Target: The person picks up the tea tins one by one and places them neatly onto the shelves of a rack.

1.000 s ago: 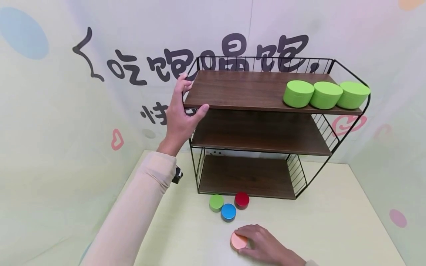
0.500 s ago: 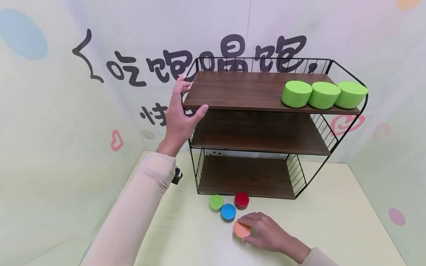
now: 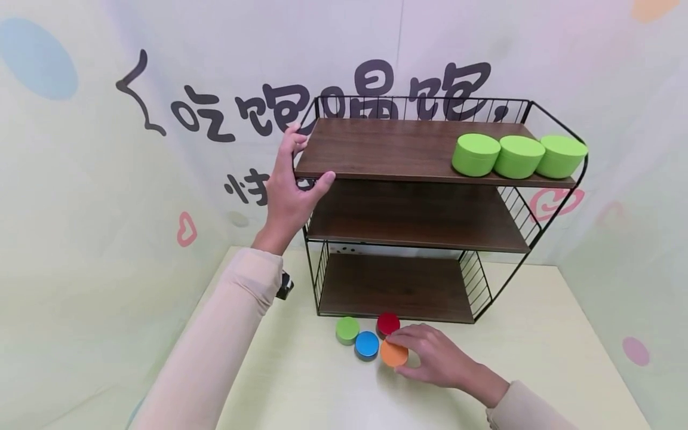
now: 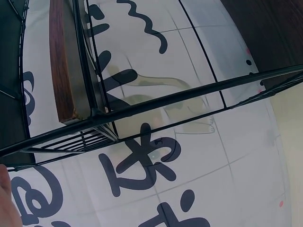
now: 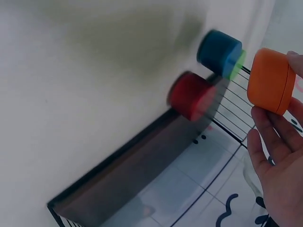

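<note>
My left hand grips the top left corner of a three-tier wire shelf rack with brown boards. Its thumb lies on the top board's front edge. In the left wrist view only a bit of that hand shows, beside the black wire frame. My right hand pinches a round orange tin between thumb and fingers, held above the table. Close by, on the table before the rack, stand a red tin, a blue tin and a small green tin.
Three larger green tins stand in a row at the right end of the top board. The rack stands on a pale table. Behind it hangs a printed wall cloth. A small black object lies left of the rack.
My right hand has carried the orange tin forward, from nearer the table's front toward the blue and red tins, and raised it. The left hand keeps its grip on the rack.
</note>
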The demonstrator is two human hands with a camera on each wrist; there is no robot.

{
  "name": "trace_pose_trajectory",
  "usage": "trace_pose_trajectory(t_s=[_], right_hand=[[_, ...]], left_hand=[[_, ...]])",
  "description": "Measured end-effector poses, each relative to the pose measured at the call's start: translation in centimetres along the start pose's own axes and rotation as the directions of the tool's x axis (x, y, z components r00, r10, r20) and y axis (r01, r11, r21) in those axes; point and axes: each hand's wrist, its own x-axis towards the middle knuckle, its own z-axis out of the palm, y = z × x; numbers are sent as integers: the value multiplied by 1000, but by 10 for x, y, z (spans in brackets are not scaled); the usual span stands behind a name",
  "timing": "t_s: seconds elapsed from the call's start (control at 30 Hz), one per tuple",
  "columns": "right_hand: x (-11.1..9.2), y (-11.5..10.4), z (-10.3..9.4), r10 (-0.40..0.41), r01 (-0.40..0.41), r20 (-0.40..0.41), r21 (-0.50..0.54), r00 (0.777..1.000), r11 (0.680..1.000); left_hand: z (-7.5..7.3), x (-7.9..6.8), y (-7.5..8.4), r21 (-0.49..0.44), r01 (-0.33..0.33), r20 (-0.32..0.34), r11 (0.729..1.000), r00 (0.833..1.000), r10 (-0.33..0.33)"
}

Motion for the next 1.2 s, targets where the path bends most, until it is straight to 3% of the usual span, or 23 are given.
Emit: trace_pose_trajectory(t_s=[0.33,0.77,1.0,1.2], right_hand=[[14,3,-32,-107,99,-75,-103,991,990],[30,10,-82,-159,132,-156,-171,975,976],[43,8,-110,-262,216,-218,-214,940,953],[61,4,-140,-278,215,-280,-236,919,948]], left_hand=[[1,-2,-3,-1,-8,-2,1000,1000,8],[3,-2,-2,3,-4,7,1000,1000,4],[2,-1,-2,7,2,8,1000,1000,-2],[1,0,-2,-8,-3,3,1000,1000,3]])
